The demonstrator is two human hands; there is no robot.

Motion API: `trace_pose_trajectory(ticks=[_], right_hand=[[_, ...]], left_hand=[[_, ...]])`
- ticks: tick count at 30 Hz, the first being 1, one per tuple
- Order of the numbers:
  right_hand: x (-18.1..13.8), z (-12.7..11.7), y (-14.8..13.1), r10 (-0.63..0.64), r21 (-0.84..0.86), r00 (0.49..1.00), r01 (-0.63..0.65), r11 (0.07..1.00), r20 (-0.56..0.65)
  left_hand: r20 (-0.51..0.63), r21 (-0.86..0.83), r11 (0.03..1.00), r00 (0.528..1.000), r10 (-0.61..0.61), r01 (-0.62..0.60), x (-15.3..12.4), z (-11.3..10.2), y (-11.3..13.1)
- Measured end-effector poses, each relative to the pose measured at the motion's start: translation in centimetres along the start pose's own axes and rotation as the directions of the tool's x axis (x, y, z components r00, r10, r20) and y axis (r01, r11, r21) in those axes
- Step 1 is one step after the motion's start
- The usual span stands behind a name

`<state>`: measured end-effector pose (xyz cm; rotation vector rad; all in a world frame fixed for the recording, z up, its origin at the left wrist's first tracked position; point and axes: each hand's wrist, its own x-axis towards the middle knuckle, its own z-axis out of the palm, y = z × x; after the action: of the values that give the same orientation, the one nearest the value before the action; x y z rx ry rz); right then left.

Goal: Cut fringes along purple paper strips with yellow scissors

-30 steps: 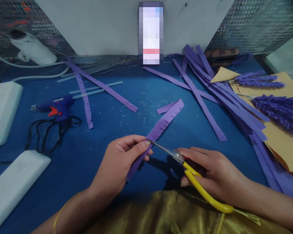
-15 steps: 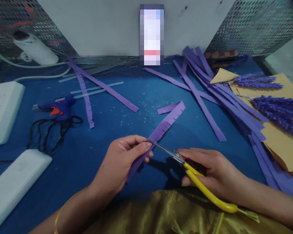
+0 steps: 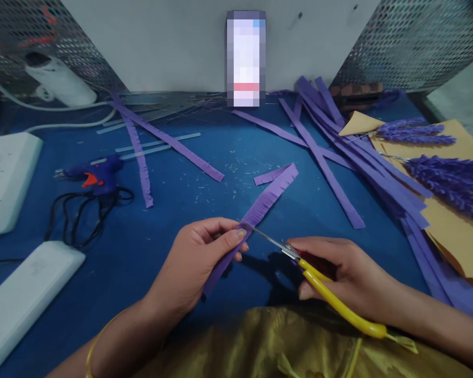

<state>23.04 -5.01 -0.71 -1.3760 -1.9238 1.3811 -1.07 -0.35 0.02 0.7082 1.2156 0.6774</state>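
Observation:
My left hand (image 3: 197,262) pinches a purple paper strip (image 3: 260,207) between thumb and fingers, near the front middle of the blue table (image 3: 173,210). The strip's far part is fringed along one edge and bends back at its far end. My right hand (image 3: 339,273) is closed on yellow-handled scissors (image 3: 323,294). Their thin metal blades point left and meet the strip just beside my left thumb.
A blue glue gun (image 3: 94,176) with a black cord lies at the left, by white power strips (image 3: 8,184). Several purple strips (image 3: 331,152) fan out at the back right, next to finished purple flower spikes (image 3: 445,178) on tan paper. Mesh panels stand at both back corners.
The scissors' handles have shifted slightly right and the blades have worked at the strip's edge. My left hand keeps its pinch in about the same place.

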Motion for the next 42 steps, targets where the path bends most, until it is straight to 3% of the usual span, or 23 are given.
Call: trace_pose_trajectory(ticks=[8,14,25,42], right_hand=[[-0.36,0.08,0.3,-0.068,-0.204,0.995,0.053,0.978,-0.067],[-0.36,0.14,0.14,-0.081,-0.183,0.995,0.07,0.981,-0.05],[-0.26,0.13,-0.11,-0.118,-0.205,0.991,0.102,0.973,-0.065],[-0.21,0.22,-0.03,-0.11,-0.174,0.993,0.101,0.98,-0.045]], left_hand=[[-0.071,0.103,0.991,0.993,0.092,-0.085,-0.15,0.18,0.03],[-0.056,0.155,0.982,0.991,0.121,-0.111,-0.29,0.14,0.0],[-0.068,0.065,0.996,0.996,0.063,-0.059,-0.16,0.4,-0.02],[-0.084,0.086,0.992,0.992,0.097,-0.09,-0.19,0.5,-0.21]])
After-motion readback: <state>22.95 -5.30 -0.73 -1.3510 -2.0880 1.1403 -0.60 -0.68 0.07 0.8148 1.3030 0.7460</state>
